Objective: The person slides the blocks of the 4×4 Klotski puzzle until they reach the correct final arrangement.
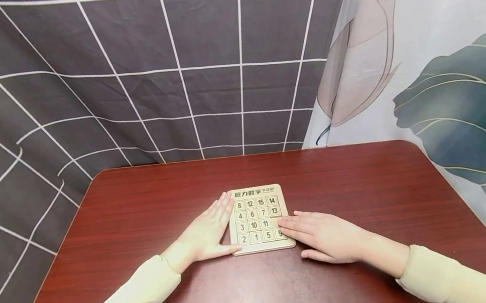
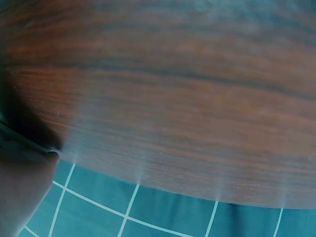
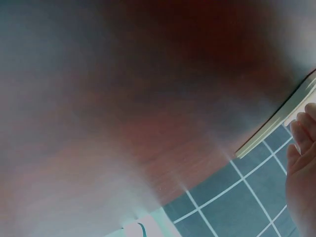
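A wooden number slide puzzle [image 1: 258, 219] lies flat on the table, its printed heading along the far edge. Its top row reads 8, 12, 15, 14, and the bottom row 2, 1, 5, 9. Along the puzzle's left side rests my left hand [image 1: 207, 231], fingers straight and thumb at the near corner. My right hand [image 1: 326, 237] reaches in from the right with extended fingers; its fingertips touch the right column, partly covering the 9 tile and the spot above it. In the right wrist view the puzzle's edge [image 3: 276, 121] shows beside the right fingers [image 3: 302, 136].
The reddish-brown wooden table [image 1: 162, 197] carries the puzzle near its middle. Behind it hangs a dark grey curtain with a white grid [image 1: 213, 94]. A white curtain with leaf prints [image 1: 420, 38] hangs at the right.
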